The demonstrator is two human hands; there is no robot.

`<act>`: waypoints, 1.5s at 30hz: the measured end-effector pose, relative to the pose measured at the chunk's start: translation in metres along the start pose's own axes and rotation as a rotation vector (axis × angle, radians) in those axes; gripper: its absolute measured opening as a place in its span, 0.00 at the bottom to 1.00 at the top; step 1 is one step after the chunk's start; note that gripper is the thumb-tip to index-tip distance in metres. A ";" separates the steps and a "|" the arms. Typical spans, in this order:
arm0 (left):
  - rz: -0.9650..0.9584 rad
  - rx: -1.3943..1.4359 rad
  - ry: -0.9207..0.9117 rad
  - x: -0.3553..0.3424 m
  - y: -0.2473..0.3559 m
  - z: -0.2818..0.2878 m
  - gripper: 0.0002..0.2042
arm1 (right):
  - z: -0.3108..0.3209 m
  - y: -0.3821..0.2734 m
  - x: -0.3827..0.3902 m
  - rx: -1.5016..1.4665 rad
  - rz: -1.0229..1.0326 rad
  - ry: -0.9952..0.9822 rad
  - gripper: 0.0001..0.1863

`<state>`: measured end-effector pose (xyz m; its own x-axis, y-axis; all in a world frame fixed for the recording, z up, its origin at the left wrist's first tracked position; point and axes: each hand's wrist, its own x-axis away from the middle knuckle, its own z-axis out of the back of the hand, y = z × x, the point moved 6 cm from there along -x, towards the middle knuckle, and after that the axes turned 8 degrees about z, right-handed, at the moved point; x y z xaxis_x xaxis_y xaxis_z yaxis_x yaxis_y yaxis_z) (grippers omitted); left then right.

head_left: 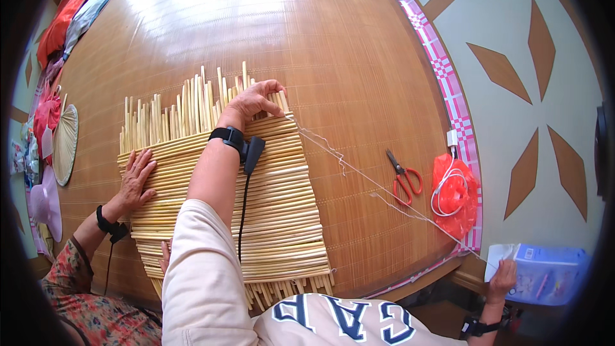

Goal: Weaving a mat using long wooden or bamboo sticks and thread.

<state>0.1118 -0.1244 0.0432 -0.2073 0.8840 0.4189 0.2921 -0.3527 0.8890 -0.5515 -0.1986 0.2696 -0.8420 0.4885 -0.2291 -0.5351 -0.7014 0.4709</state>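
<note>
A mat of pale wooden sticks [275, 182], laid side by side and joined at the edges, lies on the bed. More sticks [186, 109] stand out upright from its far edge. At the far right corner my left hand [256, 99] curls its thumb and fingers around the stick ends. From that corner a thin white string [391, 193] runs down to the right. Its far end is in my closed right hand [503, 279], held out low at the right beside a blue-and-clear package [551, 273]. One stretch of the string is tangled near the mat.
Another person's hand [136, 179] rests flat on the mat's left part. Red-handled scissors [403, 178] lie right of the mat, near a red plastic bag [453, 195] with a white cable. A woven fan [65, 144] and pink hat [45, 202] are at the left.
</note>
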 end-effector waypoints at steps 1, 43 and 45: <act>0.006 -0.023 -0.003 0.000 0.000 0.001 0.21 | 0.010 0.006 0.019 0.045 -0.043 0.004 0.03; 0.032 -0.004 -0.004 0.000 -0.004 -0.001 0.23 | -0.152 -0.381 -0.367 -1.381 -0.001 -0.211 0.07; 0.010 -0.052 0.002 -0.002 -0.003 -0.002 0.23 | -0.149 -0.377 -0.369 -1.308 0.026 -0.102 0.07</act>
<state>0.1094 -0.1257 0.0397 -0.2068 0.8798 0.4280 0.2448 -0.3770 0.8933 -0.0493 -0.1915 0.0490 -0.8750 0.4633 -0.1405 -0.2381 -0.6646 -0.7083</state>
